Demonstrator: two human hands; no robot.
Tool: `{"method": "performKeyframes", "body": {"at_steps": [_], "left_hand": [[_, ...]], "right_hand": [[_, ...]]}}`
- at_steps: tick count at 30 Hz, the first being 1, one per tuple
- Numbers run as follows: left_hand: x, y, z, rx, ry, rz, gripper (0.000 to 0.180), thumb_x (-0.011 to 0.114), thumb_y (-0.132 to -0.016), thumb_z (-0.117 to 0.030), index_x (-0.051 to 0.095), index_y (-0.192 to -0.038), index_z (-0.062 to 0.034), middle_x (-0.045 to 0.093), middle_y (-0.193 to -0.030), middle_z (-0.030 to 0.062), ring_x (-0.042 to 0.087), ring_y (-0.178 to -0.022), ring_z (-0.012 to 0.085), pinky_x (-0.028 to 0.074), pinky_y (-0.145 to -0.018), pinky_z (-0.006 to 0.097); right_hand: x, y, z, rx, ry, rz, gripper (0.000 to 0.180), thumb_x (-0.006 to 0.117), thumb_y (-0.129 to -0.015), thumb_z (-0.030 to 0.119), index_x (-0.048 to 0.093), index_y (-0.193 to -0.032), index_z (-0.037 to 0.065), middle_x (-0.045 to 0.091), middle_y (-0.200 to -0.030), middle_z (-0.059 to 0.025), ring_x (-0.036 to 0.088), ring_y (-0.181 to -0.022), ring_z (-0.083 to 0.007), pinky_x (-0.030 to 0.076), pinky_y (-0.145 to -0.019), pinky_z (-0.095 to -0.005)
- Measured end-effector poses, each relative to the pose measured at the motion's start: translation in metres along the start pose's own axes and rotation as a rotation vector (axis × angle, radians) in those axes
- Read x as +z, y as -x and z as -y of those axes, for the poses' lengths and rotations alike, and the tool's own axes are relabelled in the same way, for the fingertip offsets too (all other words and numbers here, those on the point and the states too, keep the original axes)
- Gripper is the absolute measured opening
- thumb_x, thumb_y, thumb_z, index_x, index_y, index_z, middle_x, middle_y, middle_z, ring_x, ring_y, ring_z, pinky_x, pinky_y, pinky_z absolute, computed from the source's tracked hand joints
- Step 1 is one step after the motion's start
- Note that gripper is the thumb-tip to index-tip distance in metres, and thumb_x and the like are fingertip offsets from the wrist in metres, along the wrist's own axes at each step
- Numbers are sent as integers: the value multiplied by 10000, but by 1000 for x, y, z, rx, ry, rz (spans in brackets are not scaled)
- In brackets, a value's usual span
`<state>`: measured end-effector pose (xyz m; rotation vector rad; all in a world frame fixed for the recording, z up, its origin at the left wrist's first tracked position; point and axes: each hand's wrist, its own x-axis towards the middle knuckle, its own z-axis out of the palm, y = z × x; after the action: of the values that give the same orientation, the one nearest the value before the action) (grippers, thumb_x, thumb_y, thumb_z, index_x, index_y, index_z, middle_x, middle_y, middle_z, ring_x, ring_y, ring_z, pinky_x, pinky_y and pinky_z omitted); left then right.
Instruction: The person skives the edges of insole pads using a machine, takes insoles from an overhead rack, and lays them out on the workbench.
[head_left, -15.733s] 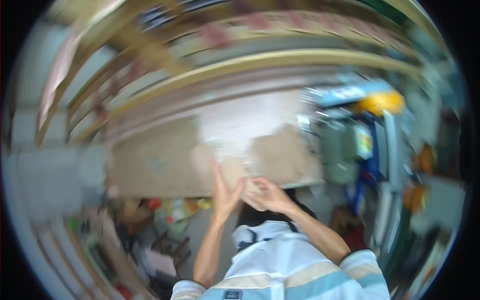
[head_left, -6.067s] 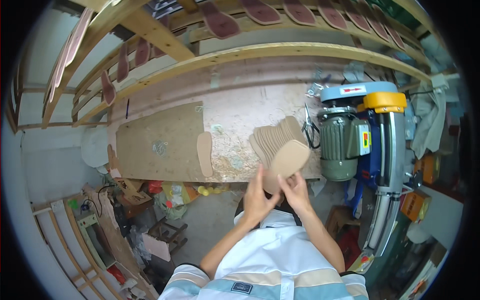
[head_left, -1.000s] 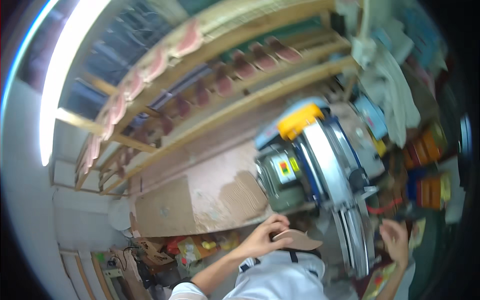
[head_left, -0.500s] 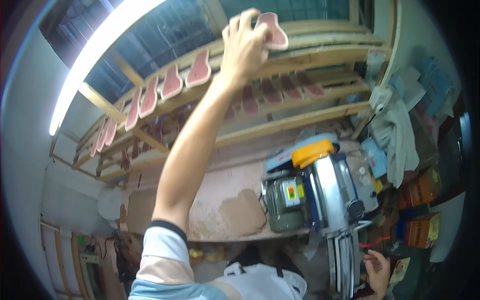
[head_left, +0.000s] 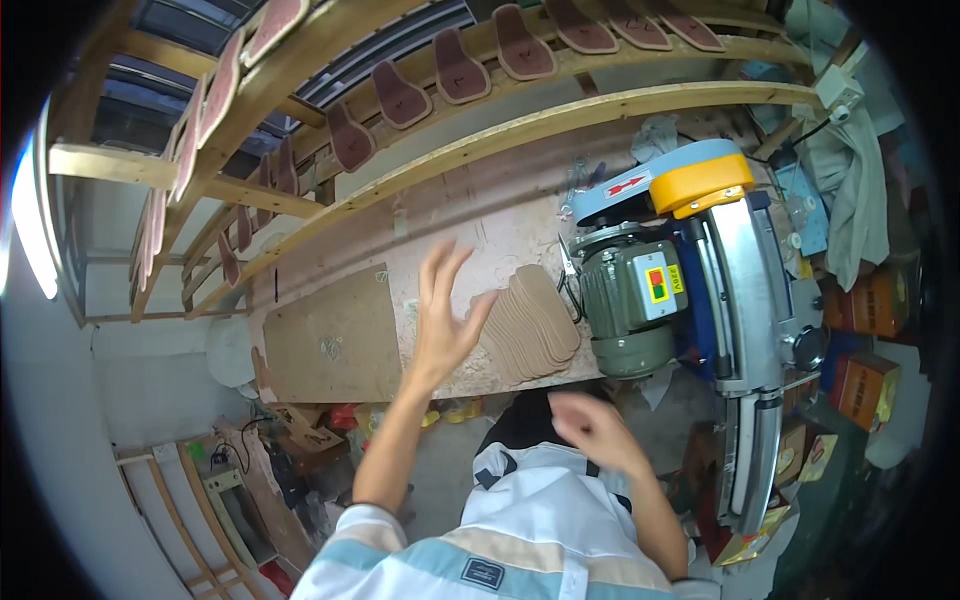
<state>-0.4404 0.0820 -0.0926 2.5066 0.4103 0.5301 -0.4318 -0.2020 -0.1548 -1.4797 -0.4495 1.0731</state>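
My left hand (head_left: 440, 325) hovers over the pink workbench (head_left: 330, 255), fingers spread, nothing in it. Just right of it lies a fanned stack of brown insole-shaped pieces (head_left: 530, 325), which the hand does not appear to grip. My right hand (head_left: 600, 430) is in front of my body near the bench's front edge; its fingers are smeared by motion. Above the bench, reddish insoles with pale rims (head_left: 462, 68) lean in a row along the wooden rack (head_left: 590, 110). More insoles (head_left: 222, 88) stand on the rack at the upper left.
A green motor (head_left: 630, 300) with a blue and yellow belt guard (head_left: 700, 175) and a long metal arm (head_left: 750, 300) occupies the bench's right side. Scissors (head_left: 568, 265) lie beside it. A brown board (head_left: 335, 335) rests at left. Boxes (head_left: 865, 390) stand at far right.
My left hand has come down from the upper rack to above the bench, and the insole it held is gone from it. My right hand has moved left, in front of my body. The view has tilted down.
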Motion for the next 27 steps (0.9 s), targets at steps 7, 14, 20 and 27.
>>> {"method": "performKeyframes", "body": {"at_steps": [7, 14, 20, 27], "left_hand": [[-23, 176, 115, -797, 527, 84, 632, 684, -931, -119, 377, -1479, -60, 397, -1438, 140, 566, -1151, 234, 511, -957, 384], [-29, 177, 144, -826, 547, 96, 599, 662, -941, -96, 385, -1472, -56, 406, -1396, 139, 586, -1112, 217, 524, -936, 369], [17, 129, 109, -664, 675, 236, 586, 630, -971, -125, 366, -1490, -60, 450, -1419, 150, 582, -1126, 213, 493, -974, 361], [56, 118, -1, -681, 952, 255, 456, 558, -1024, -147, 433, -1448, -36, 534, -1363, 131, 596, -1130, 191, 480, -982, 328]], "right_hand": [[35, -195, -115, 47, 745, -560, 630, 721, -855, 233, 463, -1406, 70, 531, -1318, -273, 499, -1248, -430, 398, -1059, -499], [32, -201, -94, 87, 573, -641, 702, 824, -750, 168, 502, -1361, 44, 575, -1257, -225, 548, -1175, -417, 451, -1003, -472], [32, -164, -87, -209, 610, -751, 705, 828, -737, 153, 513, -1350, 4, 575, -1240, -225, 546, -1179, -408, 455, -990, -457], [-33, 14, 58, -259, 324, -573, 740, 875, -740, 248, 549, -1373, 48, 612, -1234, -131, 592, -1167, -261, 447, -1007, -371]]}}
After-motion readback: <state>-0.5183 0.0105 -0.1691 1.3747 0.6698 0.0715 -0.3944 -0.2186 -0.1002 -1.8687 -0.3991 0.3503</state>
